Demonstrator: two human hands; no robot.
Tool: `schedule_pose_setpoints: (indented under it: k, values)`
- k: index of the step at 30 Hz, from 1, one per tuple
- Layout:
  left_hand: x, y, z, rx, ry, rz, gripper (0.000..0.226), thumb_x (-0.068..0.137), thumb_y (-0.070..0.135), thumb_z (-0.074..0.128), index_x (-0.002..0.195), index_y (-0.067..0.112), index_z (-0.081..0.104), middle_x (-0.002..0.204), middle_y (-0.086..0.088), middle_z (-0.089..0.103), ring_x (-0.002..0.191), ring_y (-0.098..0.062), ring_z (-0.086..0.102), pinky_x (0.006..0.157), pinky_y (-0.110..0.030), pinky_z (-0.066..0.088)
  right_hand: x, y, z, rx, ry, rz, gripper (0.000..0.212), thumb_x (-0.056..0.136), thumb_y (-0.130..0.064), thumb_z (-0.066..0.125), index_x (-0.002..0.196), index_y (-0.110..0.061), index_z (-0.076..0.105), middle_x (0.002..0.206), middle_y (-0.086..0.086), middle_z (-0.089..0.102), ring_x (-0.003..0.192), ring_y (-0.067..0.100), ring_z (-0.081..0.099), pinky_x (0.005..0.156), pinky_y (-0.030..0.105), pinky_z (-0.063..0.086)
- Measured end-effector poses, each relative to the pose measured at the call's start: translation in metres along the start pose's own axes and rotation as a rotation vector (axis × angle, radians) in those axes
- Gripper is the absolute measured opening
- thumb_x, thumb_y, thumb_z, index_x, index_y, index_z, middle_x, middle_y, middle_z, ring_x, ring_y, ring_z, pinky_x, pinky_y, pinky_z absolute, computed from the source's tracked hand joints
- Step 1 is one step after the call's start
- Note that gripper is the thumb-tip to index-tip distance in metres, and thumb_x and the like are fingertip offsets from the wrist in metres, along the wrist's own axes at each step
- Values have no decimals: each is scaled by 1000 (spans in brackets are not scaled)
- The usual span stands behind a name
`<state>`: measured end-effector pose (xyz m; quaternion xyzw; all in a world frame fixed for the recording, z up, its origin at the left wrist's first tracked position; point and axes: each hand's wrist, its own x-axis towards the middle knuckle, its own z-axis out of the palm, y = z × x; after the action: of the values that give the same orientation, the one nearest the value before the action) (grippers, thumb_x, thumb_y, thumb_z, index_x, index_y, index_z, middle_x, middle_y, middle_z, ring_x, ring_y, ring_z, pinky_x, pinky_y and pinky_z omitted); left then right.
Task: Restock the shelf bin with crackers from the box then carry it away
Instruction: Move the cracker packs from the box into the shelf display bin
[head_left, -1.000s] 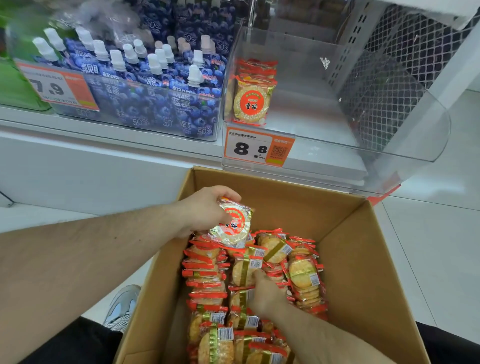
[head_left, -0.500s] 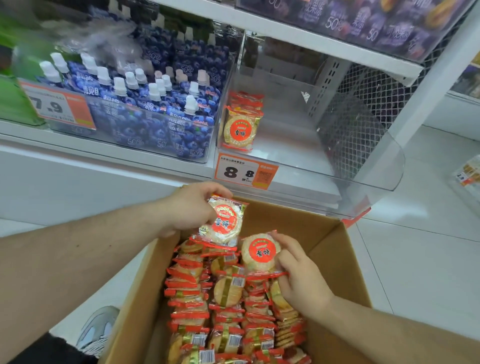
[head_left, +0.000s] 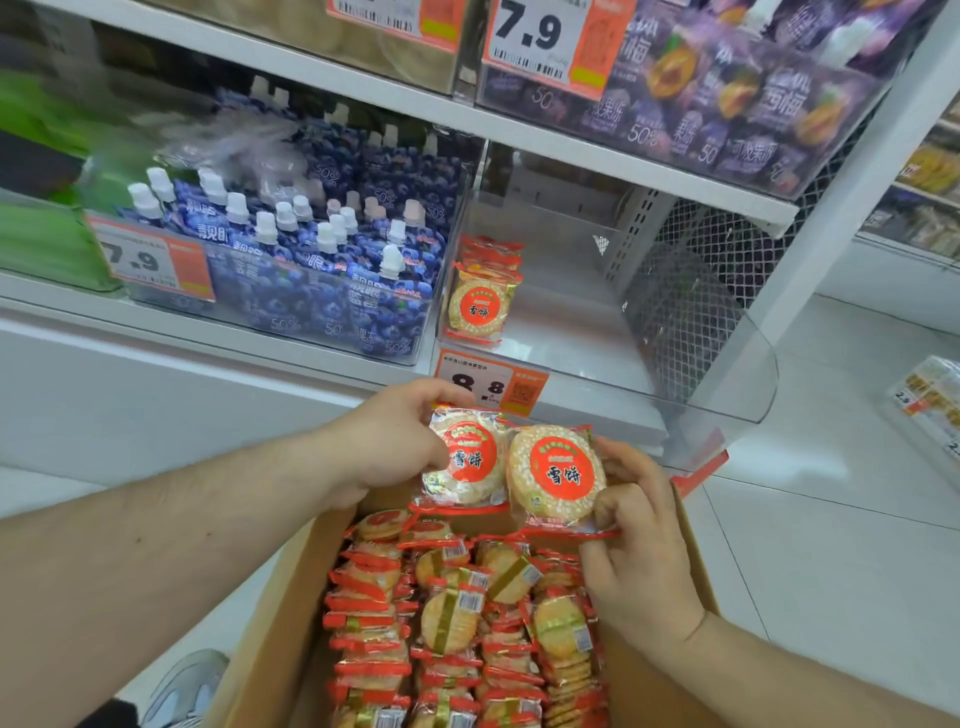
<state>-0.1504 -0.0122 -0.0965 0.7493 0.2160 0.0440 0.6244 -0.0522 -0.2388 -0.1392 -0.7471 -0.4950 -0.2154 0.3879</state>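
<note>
Shop shelf with a clear plastic bin (head_left: 597, 332), orange tag "8.8" (head_left: 491, 387).
Left hand (head_left: 387, 441) and right hand (head_left: 631, 545) each pinch a round red-labelled "雪饼" cracker pack (head_left: 467, 457) (head_left: 556, 475) above the full brown cardboard box (head_left: 270, 639).

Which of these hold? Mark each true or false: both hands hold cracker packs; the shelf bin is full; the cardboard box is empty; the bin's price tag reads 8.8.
1. Both hands hold cracker packs. True: the left hand grips the left pack and the right hand the right pack.
2. The shelf bin is full. False: only a short row of packs stands at its left.
3. The cardboard box is empty. False: packs fill it.
4. The price tag reads 8.8. True.
</note>
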Motion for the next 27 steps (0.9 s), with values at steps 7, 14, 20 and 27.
schedule_pose_setpoints:
  k: [7,14,20,27]
  values:
    - [-12,19,7,-318,-165,-65,57,80,-14,54,122,26,58,88,-9,65,72,-22,62,62,-34,54,22,-15,12,-66,-78,-44,21,71,-8,45,86,-22,39,132,3,39,115,21,49,95,33,45]
    - [-10,21,0,-227,-70,62,55,78,-7,73,118,25,54,118,-18,63,104,-40,65,87,-54,54,40,-29,8,152,-361,97,36,68,-6,47,92,-32,42,132,-8,34,130,3,36,101,10,30]
    - [-10,37,-11,-198,-63,219,77,79,-13,67,130,39,45,124,-8,58,100,-23,68,82,-46,58,87,-39,6,366,-255,554,58,78,-23,78,121,-30,40,100,-5,55,65,6,49,62,16,44]
    - [0,47,-17,-94,7,346,83,81,5,73,141,40,28,136,2,51,115,-11,56,74,-27,57,129,-42,-2,780,-363,650,43,76,0,71,117,-4,56,84,3,71,65,3,67,55,13,49]
